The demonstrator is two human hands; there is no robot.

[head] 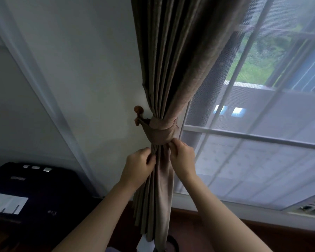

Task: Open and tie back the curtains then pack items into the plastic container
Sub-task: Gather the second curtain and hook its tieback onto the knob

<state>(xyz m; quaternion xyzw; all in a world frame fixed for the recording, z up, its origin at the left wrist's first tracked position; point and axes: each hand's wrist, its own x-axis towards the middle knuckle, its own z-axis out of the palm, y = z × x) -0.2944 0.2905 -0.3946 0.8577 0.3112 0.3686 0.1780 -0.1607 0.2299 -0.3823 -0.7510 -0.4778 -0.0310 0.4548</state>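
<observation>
In the head view, a brown pleated curtain (pixel 173 70) hangs down the middle of the frame, gathered at its waist by a matching fabric tieback (pixel 159 132) that loops to a round wooden wall hook (pixel 139 110) at about nine o'clock of the bundle. Just below the band, the left hand (pixel 137 167) pinches the folds from seven o'clock, fingers curled closed on the cloth. The right hand (pixel 181 157) grips the curtain from five o'clock, its fingertips touching the lower edge of the tieback. At three o'clock a sheer white curtain (pixel 262 151) covers the window (pixel 258 57). A dark printer (pixel 29 190) sits at eight o'clock, well apart from the hands.
</observation>
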